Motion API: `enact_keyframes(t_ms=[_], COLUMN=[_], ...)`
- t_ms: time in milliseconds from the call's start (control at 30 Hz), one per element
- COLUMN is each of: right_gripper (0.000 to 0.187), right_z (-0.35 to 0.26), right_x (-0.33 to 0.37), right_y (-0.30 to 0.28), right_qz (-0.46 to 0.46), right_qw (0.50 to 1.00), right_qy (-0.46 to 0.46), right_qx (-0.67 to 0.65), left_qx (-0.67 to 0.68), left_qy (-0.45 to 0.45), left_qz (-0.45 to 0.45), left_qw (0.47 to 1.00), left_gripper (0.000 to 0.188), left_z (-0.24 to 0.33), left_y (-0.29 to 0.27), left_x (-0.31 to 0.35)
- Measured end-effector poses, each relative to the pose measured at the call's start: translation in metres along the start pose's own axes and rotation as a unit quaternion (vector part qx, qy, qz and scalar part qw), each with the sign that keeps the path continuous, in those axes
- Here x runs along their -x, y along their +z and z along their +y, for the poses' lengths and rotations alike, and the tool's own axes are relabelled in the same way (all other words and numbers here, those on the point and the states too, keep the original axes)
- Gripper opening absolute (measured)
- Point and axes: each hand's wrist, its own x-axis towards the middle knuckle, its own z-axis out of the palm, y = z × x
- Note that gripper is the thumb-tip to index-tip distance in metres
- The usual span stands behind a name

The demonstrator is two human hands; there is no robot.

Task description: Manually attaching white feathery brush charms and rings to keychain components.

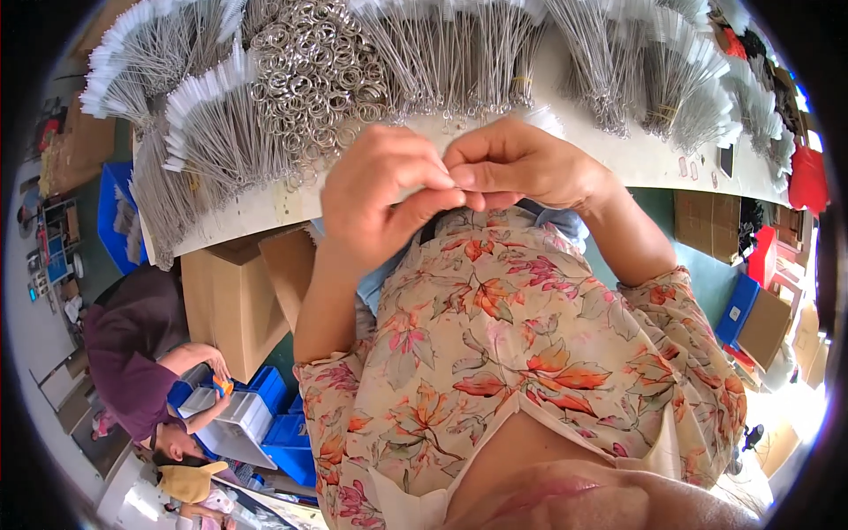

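My left hand point(375, 194) and my right hand point(530, 166) meet in front of my chest, at the near edge of the table. Thumb and fingers of each are pinched together, fingertips touching. Whatever they hold is too small or too hidden to make out. Just beyond my left hand lies a heap of shiny metal rings point(314, 66). Bundles of thin wire-stemmed brushes point(450, 57) with white bristles lie past my hands, their looped ends toward me. More wire brushes point(221, 124) are piled to the left of the rings.
The pale table point(565, 102) curves across the top. Cardboard boxes point(225, 296) stand below its left side, another carton point(707, 225) below its right. At lower left a person in a dark top point(132, 353) handles something orange beside blue bins point(287, 442). A red bag point(807, 177) hangs at far right.
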Motion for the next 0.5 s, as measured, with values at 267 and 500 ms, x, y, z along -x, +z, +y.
enact_keyframes(t_ms=[267,500], right_gripper=[0.015,0.008], right_z=[0.055,0.063], right_x=[0.078,0.034], right_y=[-0.056,-0.017], right_qz=[0.228,0.312], right_qw=[0.727,0.804], right_qy=[0.077,-0.160], right_qx=[0.643,0.481], left_qx=[-0.147,-0.230], left_qy=[-0.372,-0.375], left_qz=[0.087,0.027], left_qw=[0.912,0.897], left_gripper=[0.015,0.012], left_z=[-0.028,-0.034], left_y=[0.010,0.023], left_x=[0.066,0.076])
